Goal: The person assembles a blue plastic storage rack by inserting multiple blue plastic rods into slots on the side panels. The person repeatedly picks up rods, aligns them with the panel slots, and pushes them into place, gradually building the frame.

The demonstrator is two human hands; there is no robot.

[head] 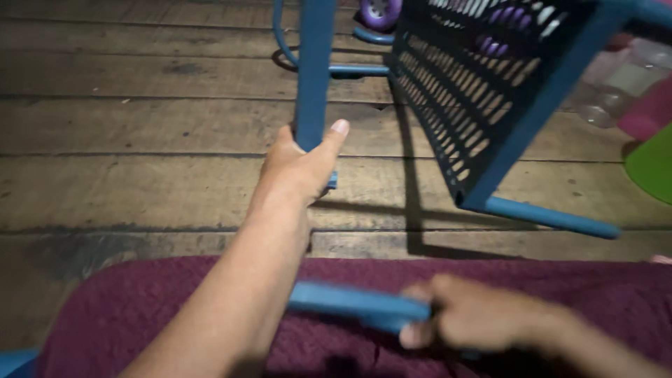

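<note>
Nearest the lens, draped in maroon cloth (140, 308), a lap, and just above it the right hand (476, 322) closed around one end of a loose blue bar (350, 302), blurred. Beyond the cloth, out over the plank floor (140, 126), the left hand (301, 164) clamped around a leg of the tipped blue metal rack (455, 105), thumb up along the tube. Probably stiff, light and hollow, paint likely slick; best gripped on the tubes, not the perforated panel; farther still, behind the rack, a purple wheel (381, 10) and clear jars (616, 84).
</note>
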